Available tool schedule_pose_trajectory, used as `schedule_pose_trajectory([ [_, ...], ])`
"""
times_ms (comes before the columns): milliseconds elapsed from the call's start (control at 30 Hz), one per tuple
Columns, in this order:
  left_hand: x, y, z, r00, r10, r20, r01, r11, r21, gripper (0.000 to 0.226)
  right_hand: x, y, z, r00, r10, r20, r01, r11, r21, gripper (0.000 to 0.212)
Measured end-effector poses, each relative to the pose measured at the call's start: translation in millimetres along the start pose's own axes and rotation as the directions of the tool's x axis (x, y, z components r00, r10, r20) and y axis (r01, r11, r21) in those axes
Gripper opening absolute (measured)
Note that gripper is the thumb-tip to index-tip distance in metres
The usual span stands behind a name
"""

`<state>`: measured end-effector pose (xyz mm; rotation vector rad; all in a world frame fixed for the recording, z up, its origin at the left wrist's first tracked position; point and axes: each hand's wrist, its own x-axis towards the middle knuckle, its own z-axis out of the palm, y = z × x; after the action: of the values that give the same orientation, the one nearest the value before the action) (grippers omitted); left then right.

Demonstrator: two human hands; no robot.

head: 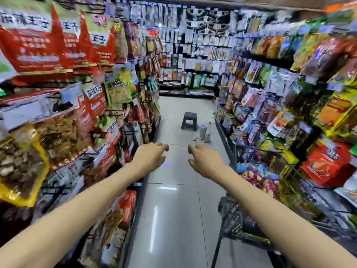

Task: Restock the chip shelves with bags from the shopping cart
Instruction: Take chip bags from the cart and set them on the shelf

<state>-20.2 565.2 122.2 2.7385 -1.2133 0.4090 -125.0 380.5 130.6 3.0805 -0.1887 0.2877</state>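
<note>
Left hand [152,154] and right hand [202,161], both bare, fingers loosely curled and holding nothing, stretched forward side by side over the grey tiled aisle floor [173,200]. Colourful chip bags [255,175] piled in black wire shopping cart [237,225], parked tight against right-hand shelves, probably for easy reach. Hanging snack packs on left shelves [81,120]; dark plastic stool [189,120] farther down the aisle.

Shop aisle: packed snack shelves [81,89], shopping cart [251,190]
</note>
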Motion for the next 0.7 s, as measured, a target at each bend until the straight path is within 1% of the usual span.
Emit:
schedule_pose_trajectory([
  [100,46.1,-5.9,25.3,0.999,0.05,0.021,-0.047,0.993,-0.107,0.031,26.9,29.5,23.6,0.995,0.065,0.076,-0.062,0.997,-0.038,0.033],
  [167,77.2,-11.0,44.2,0.995,0.089,0.04,-0.085,0.992,-0.093,0.031,47.3,50.9,36.9,0.988,0.105,0.114,-0.098,0.993,-0.069,0.032],
  [333,164.6,-12.7,85.0,0.986,0.156,0.053,-0.151,0.984,-0.097,0.032,103.6,106.2,63.9,0.978,0.2,0.059,-0.198,0.979,-0.043,0.031],
  [500,257.0,-0.7,130.4,0.966,0.248,0.071,-0.239,0.964,-0.117,0.032,148.6,170.0,105.5,0.957,0.271,0.102,-0.267,0.962,-0.049,0.032],
  [600,316.0,15.0,156.6,0.945,0.293,0.147,-0.284,0.955,-0.083,0.034,174.7,222.6,125.9,0.925,0.36,0.122,-0.358,0.933,-0.039,0.031],
  [667,359.2,29.0,175.4,0.92,0.348,0.179,-0.339,0.938,-0.077,0.035,188.9,257.1,142.6,0.893,0.433,0.122,-0.432,0.901,-0.043,0.031],
  [700,368.5,31.2,178.1,0.917,0.357,0.177,-0.347,0.934,-0.084,0.035,191.1,262.8,146.4,0.887,0.443,0.127,-0.44,0.896,-0.051,0.031],
])
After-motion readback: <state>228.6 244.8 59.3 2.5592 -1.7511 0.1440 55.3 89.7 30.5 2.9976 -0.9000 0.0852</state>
